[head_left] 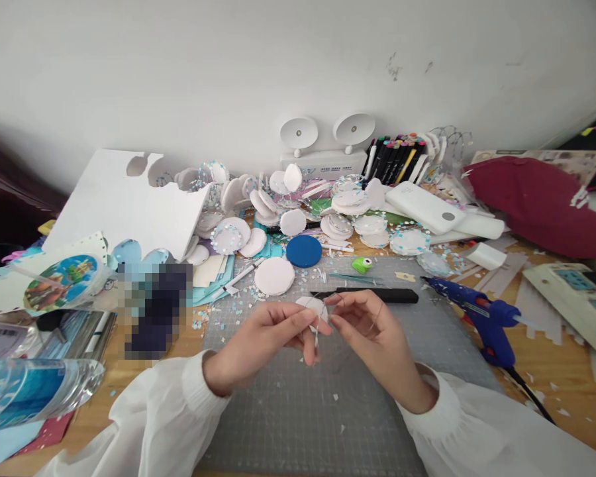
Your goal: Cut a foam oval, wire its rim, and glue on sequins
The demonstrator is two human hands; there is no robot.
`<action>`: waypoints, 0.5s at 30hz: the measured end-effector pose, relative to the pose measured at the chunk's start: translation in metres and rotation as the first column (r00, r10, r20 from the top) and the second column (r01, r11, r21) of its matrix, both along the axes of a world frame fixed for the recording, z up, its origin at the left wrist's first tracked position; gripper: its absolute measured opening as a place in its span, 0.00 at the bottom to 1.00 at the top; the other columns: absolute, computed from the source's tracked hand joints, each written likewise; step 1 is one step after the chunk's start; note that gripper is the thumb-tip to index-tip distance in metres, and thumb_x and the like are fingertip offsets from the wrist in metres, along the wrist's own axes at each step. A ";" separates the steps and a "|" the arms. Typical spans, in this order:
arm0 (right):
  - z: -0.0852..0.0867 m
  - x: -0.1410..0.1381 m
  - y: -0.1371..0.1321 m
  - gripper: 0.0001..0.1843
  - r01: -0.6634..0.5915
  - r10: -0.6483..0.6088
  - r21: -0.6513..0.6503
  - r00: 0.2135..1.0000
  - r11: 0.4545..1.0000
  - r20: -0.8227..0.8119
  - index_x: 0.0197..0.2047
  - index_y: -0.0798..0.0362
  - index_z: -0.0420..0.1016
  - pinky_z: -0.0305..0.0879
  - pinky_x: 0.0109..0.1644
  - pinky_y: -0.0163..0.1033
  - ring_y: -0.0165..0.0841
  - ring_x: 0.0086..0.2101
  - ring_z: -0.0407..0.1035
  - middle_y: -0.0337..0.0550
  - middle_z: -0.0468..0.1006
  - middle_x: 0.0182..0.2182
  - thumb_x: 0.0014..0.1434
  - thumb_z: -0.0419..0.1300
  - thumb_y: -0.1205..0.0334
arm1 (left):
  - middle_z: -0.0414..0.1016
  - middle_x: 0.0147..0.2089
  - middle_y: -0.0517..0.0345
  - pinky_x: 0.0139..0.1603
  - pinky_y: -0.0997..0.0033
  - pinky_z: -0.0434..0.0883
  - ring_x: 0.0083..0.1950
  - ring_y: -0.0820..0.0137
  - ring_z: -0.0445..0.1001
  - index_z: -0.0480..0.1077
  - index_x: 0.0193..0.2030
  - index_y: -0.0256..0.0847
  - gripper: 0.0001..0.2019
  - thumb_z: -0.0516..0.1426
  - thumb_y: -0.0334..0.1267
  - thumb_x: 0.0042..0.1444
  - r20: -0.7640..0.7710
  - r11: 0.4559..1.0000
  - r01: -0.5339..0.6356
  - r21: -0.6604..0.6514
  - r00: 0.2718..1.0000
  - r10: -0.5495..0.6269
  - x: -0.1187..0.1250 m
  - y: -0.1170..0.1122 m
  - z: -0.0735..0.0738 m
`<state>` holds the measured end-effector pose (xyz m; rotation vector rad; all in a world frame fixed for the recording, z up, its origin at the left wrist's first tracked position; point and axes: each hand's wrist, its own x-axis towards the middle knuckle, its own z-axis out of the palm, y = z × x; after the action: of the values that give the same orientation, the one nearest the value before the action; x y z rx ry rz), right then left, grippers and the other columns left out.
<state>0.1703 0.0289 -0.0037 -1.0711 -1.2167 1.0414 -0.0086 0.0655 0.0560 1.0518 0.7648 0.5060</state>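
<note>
Head view: a grey cutting mat [302, 424] lies in the middle of a cluttered wooden table [563, 384]. Well left of the mat, a clear bottle [40, 391] lies on its side, with a brightly printed cup [67, 281] behind it. Beyond the mat's far left corner leans a white board [124, 192] with rounded cut-outs along its edge. Nearer the mat, by its far left corner, are pale blue sheets [216, 285]. Above the mat, the left hand [273, 331] pinches a small white disc [310, 306] between thumb and fingers. On the mat's far part lie a larger white disc [274, 275] and, just beyond it, a blue disc [304, 251]. Also above the mat, the right hand [372, 338] has its fingertips bent close to a thin strand beside the small disc (I cannot tell whether they grip it). Behind that hand, a black cutter [382, 295] and a green punch [362, 265] lie on the mat. At the mat's right edge is a blue glue gun [477, 311]; farther right, beyond the mat, rests a maroon cap [536, 202].
</note>
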 end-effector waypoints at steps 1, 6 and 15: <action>0.000 0.000 0.000 0.09 0.005 -0.005 0.004 1.000 1.000 0.025 0.41 0.46 0.69 0.72 0.42 0.35 0.28 0.37 0.73 0.41 0.76 0.41 0.57 0.63 0.63 | 0.70 0.20 0.60 0.37 0.71 0.71 0.27 0.73 0.72 0.77 0.37 0.34 0.19 0.56 0.50 0.58 -0.002 1.000 -0.003 0.004 1.000 0.003 0.000 0.001 0.000; -0.004 0.001 0.002 0.15 0.061 -0.059 -0.021 0.993 0.998 0.105 0.46 0.46 0.67 0.73 0.35 0.35 0.29 0.32 0.74 0.41 0.77 0.38 0.56 0.64 0.60 | 0.69 0.19 0.60 0.37 0.71 0.70 0.26 0.73 0.70 0.77 0.37 0.34 0.18 0.56 0.49 0.59 -0.014 1.000 -0.020 0.022 1.000 0.020 0.001 0.002 -0.004; 0.001 0.005 0.000 0.12 -0.064 -0.035 0.265 0.935 0.962 0.352 0.46 0.46 0.74 0.71 0.33 0.35 0.28 0.30 0.71 0.42 0.75 0.36 0.59 0.60 0.67 | 0.59 0.16 0.66 0.27 0.76 0.63 0.20 0.77 0.62 0.76 0.37 0.34 0.22 0.51 0.52 0.61 -0.109 0.976 0.180 0.121 0.980 -0.167 -0.001 0.001 -0.006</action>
<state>0.1752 0.0293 -0.0027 -1.0594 -1.6096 0.6787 -0.0101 0.0662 0.0496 1.2607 0.7253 0.3597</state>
